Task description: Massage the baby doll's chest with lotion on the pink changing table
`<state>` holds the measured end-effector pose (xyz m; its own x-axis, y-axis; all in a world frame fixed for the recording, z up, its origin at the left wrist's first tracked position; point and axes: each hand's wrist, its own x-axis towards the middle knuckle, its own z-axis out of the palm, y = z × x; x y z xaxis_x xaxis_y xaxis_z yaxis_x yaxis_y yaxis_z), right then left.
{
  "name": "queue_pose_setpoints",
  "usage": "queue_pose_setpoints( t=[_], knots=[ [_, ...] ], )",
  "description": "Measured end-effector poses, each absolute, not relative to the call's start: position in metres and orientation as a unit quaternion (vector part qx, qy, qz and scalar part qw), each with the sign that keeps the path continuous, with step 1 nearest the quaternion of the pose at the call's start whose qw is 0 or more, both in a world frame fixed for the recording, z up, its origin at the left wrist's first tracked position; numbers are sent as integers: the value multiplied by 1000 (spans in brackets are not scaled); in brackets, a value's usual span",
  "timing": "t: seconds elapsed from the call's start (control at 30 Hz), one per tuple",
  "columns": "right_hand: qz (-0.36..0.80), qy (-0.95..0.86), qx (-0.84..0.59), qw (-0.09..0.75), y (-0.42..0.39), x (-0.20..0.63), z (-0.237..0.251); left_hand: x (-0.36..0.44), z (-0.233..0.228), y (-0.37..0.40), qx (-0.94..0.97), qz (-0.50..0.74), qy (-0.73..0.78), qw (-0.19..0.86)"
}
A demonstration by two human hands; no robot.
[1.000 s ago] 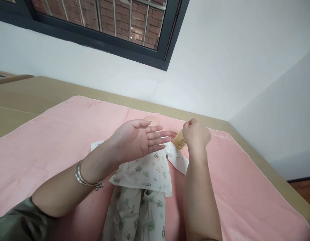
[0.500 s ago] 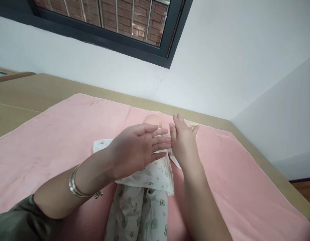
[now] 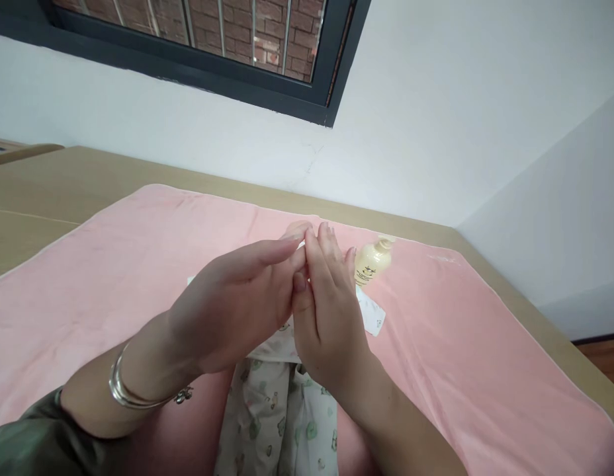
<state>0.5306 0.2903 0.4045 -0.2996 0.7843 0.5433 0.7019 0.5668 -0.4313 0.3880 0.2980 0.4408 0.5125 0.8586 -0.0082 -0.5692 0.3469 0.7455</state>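
Observation:
In front of me my left hand (image 3: pixel 242 297) and my right hand (image 3: pixel 331 311) touch, the right fingers lying across the left ones. Both have their fingers stretched out, and I see nothing held in them; the space between the palms is hidden. Below them lie small printed baby clothes: a white top (image 3: pixel 277 345) and trousers (image 3: pixel 277 416) with green figures. A white sleeve (image 3: pixel 371 312) sticks out on the right. Just behind my fingertips shows part of a round skin-coloured form (image 3: pixel 298 227), mostly covered. Beside my right hand is a pale yellow bottle (image 3: pixel 372 262) with printing.
A pink blanket (image 3: pixel 113 264) with a light edge is spread over a wooden surface (image 3: pixel 108 168). Behind it rises a white wall (image 3: pixel 411 112) with a dark-framed window (image 3: pixel 297 92). Silver bangles (image 3: pixel 119 387) circle my left wrist.
My right hand has moved left and its fingers now press over my left fingers. The bottle and the right sleeve have come into sight; the round form is more covered.

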Motion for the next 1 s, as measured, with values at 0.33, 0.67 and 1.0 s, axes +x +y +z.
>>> queue_pose_setpoints(
  t=[0.33,0.67,1.0],
  knots=[
    [66,-800,-475,361,290,534,404,393,441,301,357,447,207,793],
    [33,-805,-408,429,285,528,396,394,440,299,369,418,147,817],
    [-70,-809,-405,421,224,499,390,406,437,269,305,418,66,853]
  ],
)
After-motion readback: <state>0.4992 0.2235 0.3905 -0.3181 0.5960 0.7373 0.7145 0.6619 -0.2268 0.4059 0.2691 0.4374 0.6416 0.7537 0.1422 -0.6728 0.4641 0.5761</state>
